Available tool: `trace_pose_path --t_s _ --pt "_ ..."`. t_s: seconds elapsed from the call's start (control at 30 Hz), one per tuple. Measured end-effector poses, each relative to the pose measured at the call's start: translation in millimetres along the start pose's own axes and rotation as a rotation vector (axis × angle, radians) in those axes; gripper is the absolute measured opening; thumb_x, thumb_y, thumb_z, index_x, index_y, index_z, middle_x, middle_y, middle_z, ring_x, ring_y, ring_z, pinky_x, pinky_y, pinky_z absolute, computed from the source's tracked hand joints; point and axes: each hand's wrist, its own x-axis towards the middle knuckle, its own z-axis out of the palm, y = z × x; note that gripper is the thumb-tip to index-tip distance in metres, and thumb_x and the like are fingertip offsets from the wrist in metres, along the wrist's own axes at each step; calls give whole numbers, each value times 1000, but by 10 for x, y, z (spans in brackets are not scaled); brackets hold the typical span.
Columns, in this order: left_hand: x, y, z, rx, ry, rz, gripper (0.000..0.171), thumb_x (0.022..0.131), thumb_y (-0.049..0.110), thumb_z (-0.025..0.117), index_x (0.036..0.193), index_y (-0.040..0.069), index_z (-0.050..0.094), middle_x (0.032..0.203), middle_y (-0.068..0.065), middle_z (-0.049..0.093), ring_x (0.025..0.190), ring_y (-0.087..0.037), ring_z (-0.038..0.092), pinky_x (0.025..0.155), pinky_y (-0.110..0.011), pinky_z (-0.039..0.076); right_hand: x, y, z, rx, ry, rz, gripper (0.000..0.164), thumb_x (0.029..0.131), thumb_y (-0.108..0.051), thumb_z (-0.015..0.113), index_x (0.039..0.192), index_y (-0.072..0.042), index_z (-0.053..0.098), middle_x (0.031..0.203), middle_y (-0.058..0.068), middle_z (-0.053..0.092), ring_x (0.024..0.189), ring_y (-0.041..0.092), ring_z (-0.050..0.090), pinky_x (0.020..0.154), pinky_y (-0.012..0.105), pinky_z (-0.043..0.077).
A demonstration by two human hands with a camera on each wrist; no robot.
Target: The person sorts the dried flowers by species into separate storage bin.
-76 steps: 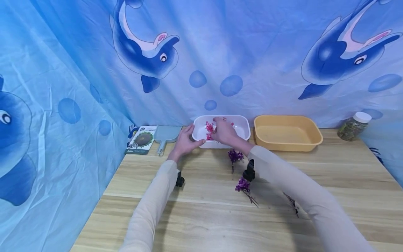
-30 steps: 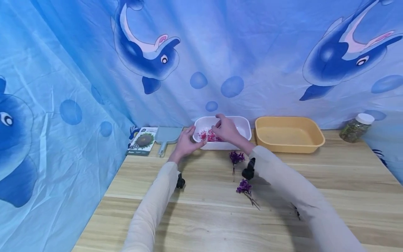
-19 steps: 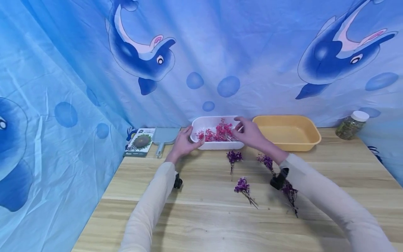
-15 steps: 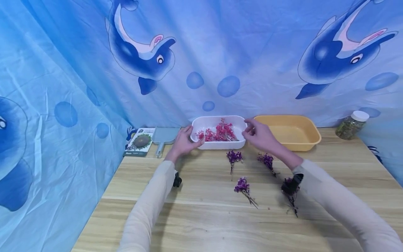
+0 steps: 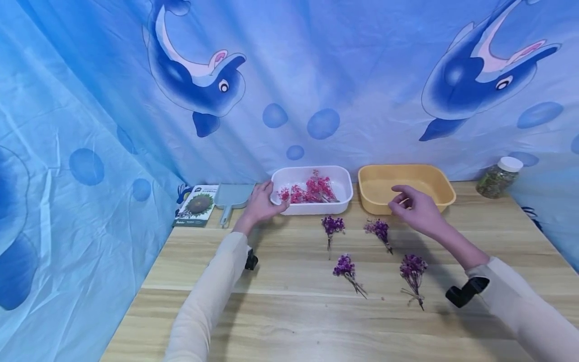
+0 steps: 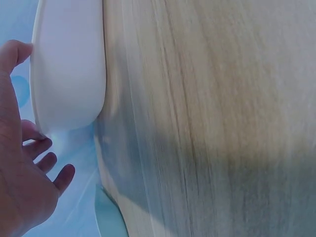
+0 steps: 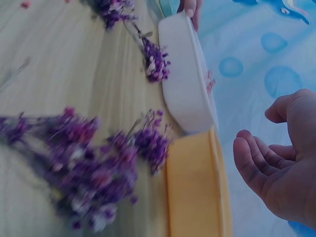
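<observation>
My left hand point(image 5: 261, 203) holds the left end of a white plastic basin point(image 5: 312, 208), thumb at the front rim and fingers round the end wall; the left wrist view shows this hand point(image 6: 24, 153) at the basin's edge. Inside the basin lie sprays of pink dried flowers point(image 5: 320, 188). My right hand point(image 5: 418, 211) hovers over the front of a yellow basin point(image 5: 407, 208), its fingers loosely bent and nothing between them. Below, on the table, are several purple dried-flower bunches: one bunch point(image 5: 332, 225) before the white basin, another bunch point(image 5: 379, 229) before the yellow one, two nearer me.
Left of the white basin are a pale blue dustpan point(image 5: 232, 196) and a seed packet point(image 5: 196, 206) with a flower picture. A lidded jar point(image 5: 497, 178) of dried greens stands at the back right. A blue dolphin curtain point(image 5: 289, 80) closes the back and left of the wooden table point(image 5: 253, 317).
My right hand has let go of the pink flowers, left the white basin and moved right to the yellow one. My left hand has stayed at the white basin's left end.
</observation>
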Motion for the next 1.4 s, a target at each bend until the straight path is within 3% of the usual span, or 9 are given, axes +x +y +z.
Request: trace_pose_path --t_s 0.27,0.4,0.53,0.7,0.83,0.93,1.07,1.27,1.4 --pt "-7 30 14 11 5 9 90 86 46 69 151 -7 35 157 -25 29 143 -42 24 114 -61 23 -169 200 -174 51 20 21 52 99 -13 63 140 12 44 102 23 64 75 18 64 59 34 58" --pt "-30 53 17 -34 139 57 85 86 45 67 149 -5 39 157 -26 29 141 -42 26 113 -60 25 -203 284 -304 41 56 -1 50 98 -12 65 138 12 47 102 23 64 74 12 63 58 30 57" --pt "-92 222 -40 -129 320 159 74 87 37 68 144 -5 47 150 -22 40 135 -38 36 110 -56 31 -222 407 -474 18 134 -33 48 95 -9 67 135 12 50 104 26 64 79 0 60 64 15 52" --pt "-237 577 -119 -221 367 298 59 87 23 68 136 -6 56 132 -21 57 115 -36 54 97 -52 45 -234 608 -694 -18 218 -21 50 94 -6 68 135 14 50 115 35 59 89 -10 52 73 2 43" --pt "-349 822 -105 -332 265 355 39 89 12 67 124 -7 65 107 -20 69 91 -29 65 79 -44 57 -203 765 -818 -86 199 39 55 94 -11 69 137 14 48 123 38 55 96 26 64 69 3 42" --pt "-438 957 -58 -411 136 311 31 90 8 66 118 -6 67 93 -14 71 80 -22 67 71 -34 59 -158 856 -860 -134 120 95 66 94 -19 72 142 14 41 131 40 48 103 57 56 76 28 57" --pt "-550 1053 45 -434 3 212 34 91 9 66 121 -8 65 90 -10 71 75 -17 66 69 -25 57 -68 955 -880 -181 7 158 86 91 -32 75 148 14 29 141 43 37 118 62 44 90 69 43" --pt "-628 1045 246 -476 -169 108 43 93 10 66 131 -9 57 93 -10 70 75 -18 67 70 -28 57 24 1115 -896 -145 -75 226 107 88 -39 78 154 12 11 149 43 24 131 61 31 102 71 30" --pt "-647 1015 363 -463 -220 26 50 94 14 68 136 -7 53 99 -9 69 82 -18 67 74 -29 57 74 1209 -897 -136 -94 227 111 87 -40 78 154 12 6 150 44 21 132 61 29 103 71 29"
